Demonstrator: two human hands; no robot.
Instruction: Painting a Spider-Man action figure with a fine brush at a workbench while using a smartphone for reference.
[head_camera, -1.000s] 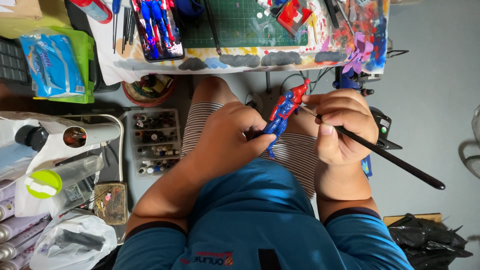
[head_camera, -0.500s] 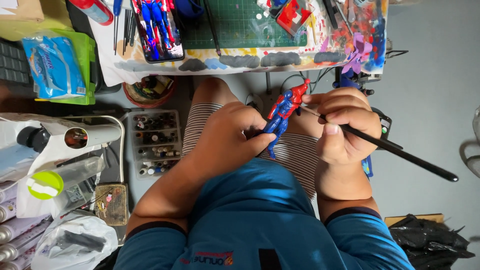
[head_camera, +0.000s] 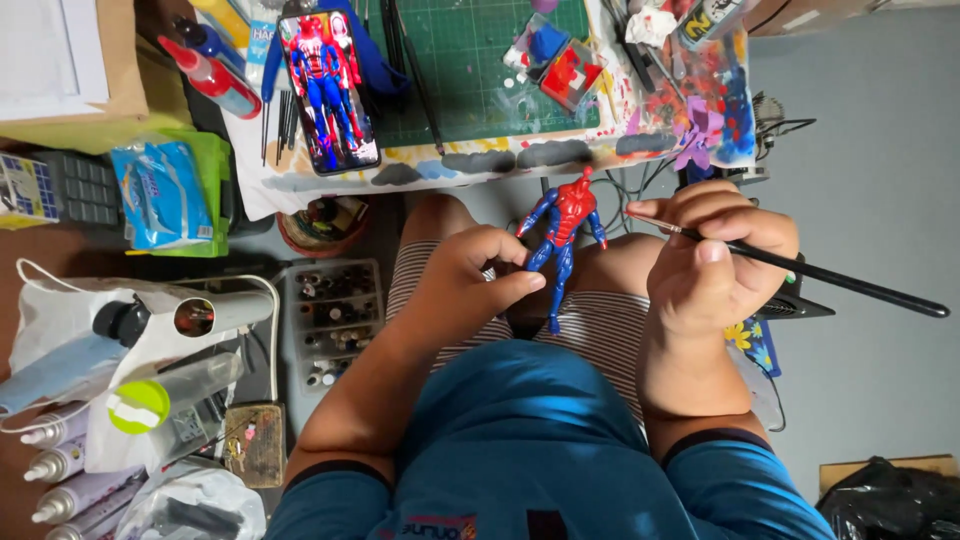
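My left hand (head_camera: 480, 275) pinches a small red and blue action figure (head_camera: 563, 235) by its legs, holding it upright above my lap. My right hand (head_camera: 720, 255) grips a thin black paintbrush (head_camera: 840, 280); its tip points left, close to the figure's arm, and its handle runs out to the right. A phone (head_camera: 328, 90) showing a red and blue figure picture lies on the table ahead, beside a green cutting mat (head_camera: 480, 60). A paint-smeared palette area (head_camera: 690, 80) sits at the table's right end.
A clear organiser box (head_camera: 325, 320) of small paint pots stands on the floor at left. Near it are a small round bowl (head_camera: 325, 225), white bags with tubes and bottles (head_camera: 120, 360), a blue wipes pack (head_camera: 160, 195) and a black bag (head_camera: 890, 500) at bottom right.
The figure now stands clear and upright between my hands, and my left hand grips lower on its legs. The right hand with the brush has drawn back to the right.
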